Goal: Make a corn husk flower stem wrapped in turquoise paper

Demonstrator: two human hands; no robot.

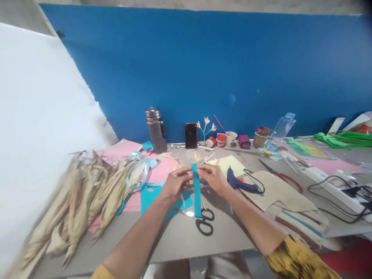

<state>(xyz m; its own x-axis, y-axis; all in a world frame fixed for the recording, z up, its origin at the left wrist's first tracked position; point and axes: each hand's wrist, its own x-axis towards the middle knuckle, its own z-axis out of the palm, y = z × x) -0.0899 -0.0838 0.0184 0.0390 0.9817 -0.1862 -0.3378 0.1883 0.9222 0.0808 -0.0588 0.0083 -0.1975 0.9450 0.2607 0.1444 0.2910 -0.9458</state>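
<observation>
Between my two hands hangs a narrow strip of turquoise paper [197,195], its upper end pinched at the base of a small cream flower [197,158]. My left hand [178,181] grips the flower's stem from the left, fingers closed. From the other side my right hand [213,177] pinches the top of the strip. The strip's lower end reaches down over black-handled scissors [205,226] on the table. A larger turquoise sheet [149,197] lies under and beside my left hand.
Dried corn husks [78,193] are heaped at the left. A blue glue gun [242,182] and red-handled pliers [286,180] lie at the right, near a power strip [334,190] with cables. A thermos [157,131], a phone [191,135] and a bottle [281,131] stand along the blue panel.
</observation>
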